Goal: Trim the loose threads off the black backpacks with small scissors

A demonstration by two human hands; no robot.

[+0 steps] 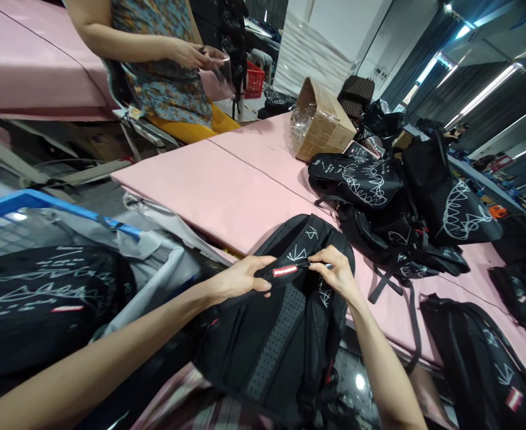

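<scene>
A black backpack (245, 334) with white scribble prints leans over the near edge of the pink table, its padded side facing me. Close to its top is a red label (285, 271) with white lettering. My left hand (240, 279) is closed on the backpack's fabric just left of the label, thumb on top. To the label's right, my right hand (335, 272) is pinched, with a small, thin item showing at its fingers that I cannot make out. Both hands touch the backpack.
More black bags (361, 179) lie piled on the pink table (209, 191), near a cardboard box (323, 122). Another backpack (482, 352) rests at right. A blue crate (43, 200) holding a black bag stands at left. Across the table, a person (159, 65) handles clear plastic.
</scene>
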